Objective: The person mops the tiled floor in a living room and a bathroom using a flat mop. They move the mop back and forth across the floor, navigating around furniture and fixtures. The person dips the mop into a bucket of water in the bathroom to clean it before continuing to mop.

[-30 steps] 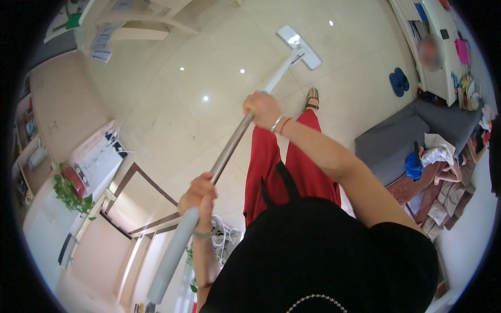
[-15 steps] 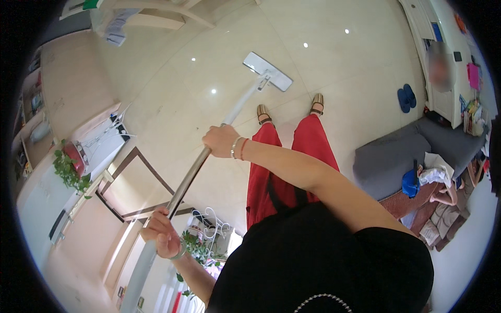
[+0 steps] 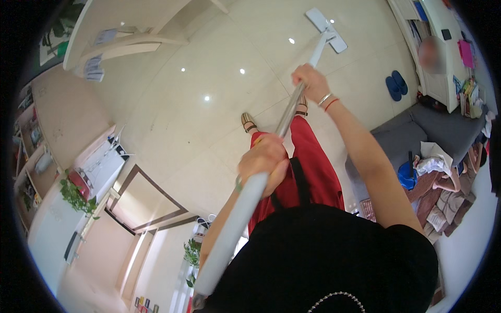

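Note:
A flat mop (image 3: 290,116) slants across the view, its metal and white pole running from the lower left up to the right. Its white rectangular head (image 3: 317,20) lies flat on the tiled floor (image 3: 209,57), ahead and to the right of my feet. My left hand (image 3: 265,160) is wrapped round the upper part of the pole, in front of my body. Farther down, my right hand (image 3: 311,82) is closed round the pole near its lower white section. Beyond that hand the lower pole shows as it reaches the mop head.
Blue slippers (image 3: 396,85) lie on the floor at the right, near a white cabinet (image 3: 441,86). A grey sofa (image 3: 399,133) with piled clothes (image 3: 443,193) stands at the right. Curved pale wooden legs (image 3: 141,44) stand far left; a potted plant (image 3: 75,197) sits at the left.
The mop head has slid forward and to the right across the floor. Both hands have moved to the right with the pole, the left one now in front of my body.

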`<state>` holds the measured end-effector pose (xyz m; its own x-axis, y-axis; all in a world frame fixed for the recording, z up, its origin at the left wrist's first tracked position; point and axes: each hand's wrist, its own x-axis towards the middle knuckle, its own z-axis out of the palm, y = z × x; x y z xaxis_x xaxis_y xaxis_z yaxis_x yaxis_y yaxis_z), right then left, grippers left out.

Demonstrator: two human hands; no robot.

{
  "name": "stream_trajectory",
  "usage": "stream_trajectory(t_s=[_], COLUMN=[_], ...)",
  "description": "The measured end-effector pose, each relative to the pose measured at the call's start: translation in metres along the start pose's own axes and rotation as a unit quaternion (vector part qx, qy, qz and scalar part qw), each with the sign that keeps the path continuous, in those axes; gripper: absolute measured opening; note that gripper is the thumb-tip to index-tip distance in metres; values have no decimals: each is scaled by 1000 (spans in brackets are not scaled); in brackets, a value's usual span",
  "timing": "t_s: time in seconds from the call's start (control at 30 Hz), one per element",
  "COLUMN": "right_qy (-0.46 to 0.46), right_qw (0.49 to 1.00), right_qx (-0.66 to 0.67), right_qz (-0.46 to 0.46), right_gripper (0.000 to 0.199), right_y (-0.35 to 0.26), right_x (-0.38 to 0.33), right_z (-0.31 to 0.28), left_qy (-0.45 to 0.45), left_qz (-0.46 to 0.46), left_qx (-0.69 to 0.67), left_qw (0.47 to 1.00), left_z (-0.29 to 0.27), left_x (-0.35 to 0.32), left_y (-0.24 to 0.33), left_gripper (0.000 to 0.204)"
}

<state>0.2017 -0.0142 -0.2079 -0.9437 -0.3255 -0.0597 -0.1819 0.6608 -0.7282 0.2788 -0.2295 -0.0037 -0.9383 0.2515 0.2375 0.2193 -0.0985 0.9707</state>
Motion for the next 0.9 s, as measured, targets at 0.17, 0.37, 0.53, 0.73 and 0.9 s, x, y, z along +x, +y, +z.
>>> stream_trajectory(t_s=[0.17,0.37,0.53,0.73,0.9], right_qy=[60,63,9,-101,-187], right_qw=[997,998,999,990,974], right_qx=[-26,-12,11,12,19], right_qz=[48,4,-40,-98,-130], right_gripper=[10,9,9,5,5], right_y=[56,6,-98,-207,-281], right_x=[34,72,96,98,74], right_z=[-28,27,105,194,242], left_qy=[-10,-1,77,186,306], left_qz=[45,10,-34,-83,-113], left_qx=[-34,-18,24,125,167], left_qw=[998,1000,996,971,930], left_z=[23,-50,-135,-195,-208], left_x=[47,42,-18,-100,-156], left_y=[-52,-19,34,88,130], left_gripper=[17,15,13,17,20])
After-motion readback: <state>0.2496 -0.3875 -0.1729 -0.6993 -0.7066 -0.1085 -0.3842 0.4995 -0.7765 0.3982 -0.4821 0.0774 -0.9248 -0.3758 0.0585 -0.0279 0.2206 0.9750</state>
